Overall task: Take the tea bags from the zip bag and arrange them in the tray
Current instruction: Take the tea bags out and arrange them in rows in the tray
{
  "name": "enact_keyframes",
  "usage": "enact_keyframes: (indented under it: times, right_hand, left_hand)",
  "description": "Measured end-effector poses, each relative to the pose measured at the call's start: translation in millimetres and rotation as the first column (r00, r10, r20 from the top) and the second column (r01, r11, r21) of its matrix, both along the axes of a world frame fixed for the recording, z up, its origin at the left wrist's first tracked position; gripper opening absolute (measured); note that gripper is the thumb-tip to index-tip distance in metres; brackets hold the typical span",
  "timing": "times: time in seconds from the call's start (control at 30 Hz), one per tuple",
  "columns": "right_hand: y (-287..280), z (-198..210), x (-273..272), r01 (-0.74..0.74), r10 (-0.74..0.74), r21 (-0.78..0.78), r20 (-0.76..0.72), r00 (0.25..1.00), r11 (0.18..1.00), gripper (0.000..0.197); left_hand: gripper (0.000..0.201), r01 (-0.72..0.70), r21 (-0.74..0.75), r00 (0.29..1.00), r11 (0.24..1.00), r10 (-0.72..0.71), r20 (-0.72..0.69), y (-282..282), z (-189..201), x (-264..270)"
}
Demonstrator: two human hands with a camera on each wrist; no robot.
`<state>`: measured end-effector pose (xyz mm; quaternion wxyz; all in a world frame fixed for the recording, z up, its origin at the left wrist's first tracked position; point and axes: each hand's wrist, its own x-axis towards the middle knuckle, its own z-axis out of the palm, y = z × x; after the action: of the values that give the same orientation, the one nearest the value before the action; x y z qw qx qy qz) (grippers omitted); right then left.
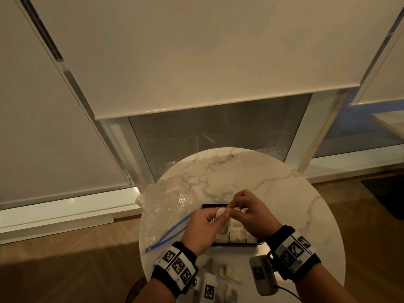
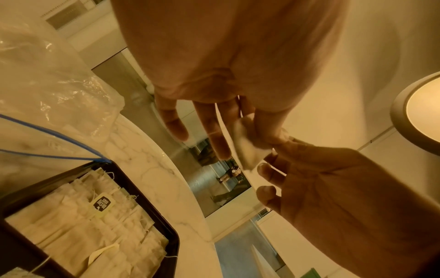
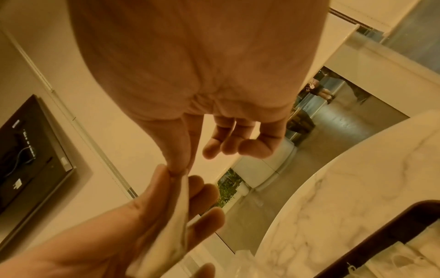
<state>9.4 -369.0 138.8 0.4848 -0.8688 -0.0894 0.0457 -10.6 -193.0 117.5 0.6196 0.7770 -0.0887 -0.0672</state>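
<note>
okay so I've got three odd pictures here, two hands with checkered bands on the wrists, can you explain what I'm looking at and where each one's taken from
No machine here: a person wears three cameras. The head view looks down at a round marble table. The other two views sit on the wrists, looking along each palm. The left hand and right hand together pinch one tea bag above a black tray already lined with tea bags. A clear zip bag with a blue seal lies left of the tray. A few loose tea bags lie near the table's front edge.
</note>
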Motion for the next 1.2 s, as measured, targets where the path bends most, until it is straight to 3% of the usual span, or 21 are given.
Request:
enact_keyframes:
  times: [0.23, 0.5, 0.7, 0.83, 1.03, 1.2]
  right_hand:
    - [-6.3, -5.8, -0.4, 0.075, -0.077, 0.035, 0.061, 0.995, 0.997, 0.008]
    - [-23.7, -13.5, -1.3, -0.051, 0.056, 0.067, -0.060, 0.997, 0.996, 0.005]
    - [-39.7, -25.9, 5.1, 0.016, -0.007, 0.113, -0.080, 0.997, 0.993, 0.010]
    - [-50.0, -35.1, 10.4, -0.016, 0.031, 0.141, -0.104, 0.994, 0.990, 0.008]
    - [-68.3, -48.5, 17.9, -0.024, 0.049, 0.150, -0.164, 0.985, 0.988, 0.015]
    - [-81.2, -67.2, 21.9, 0.023, 0.000, 0.103, -0.224, 0.975, 0.994, 0.022]
  left_hand:
    - [0.013, 0.031, 0.010, 0.998, 0.999, -0.030, -0.047, -0.4, -10.1, -0.7]
    - [0.015, 0.016, 0.037, 1.000, 0.999, -0.016, 0.000, -13.7, -23.1, -0.7]
    - [0.011, -0.005, 0.060, 0.999, 0.998, 0.007, -0.036, -28.3, -30.2, 0.9]
    - [0.014, -0.016, 0.070, 0.998, 0.997, 0.021, -0.063, -39.5, -34.9, 2.9]
    - [0.006, -0.118, 0.071, 0.990, 0.990, 0.123, -0.075, -53.3, -43.7, 7.7]
    - [0.008, -0.163, 0.173, 0.978, 0.971, 0.182, -0.100, -56.1, -58.3, 10.2]
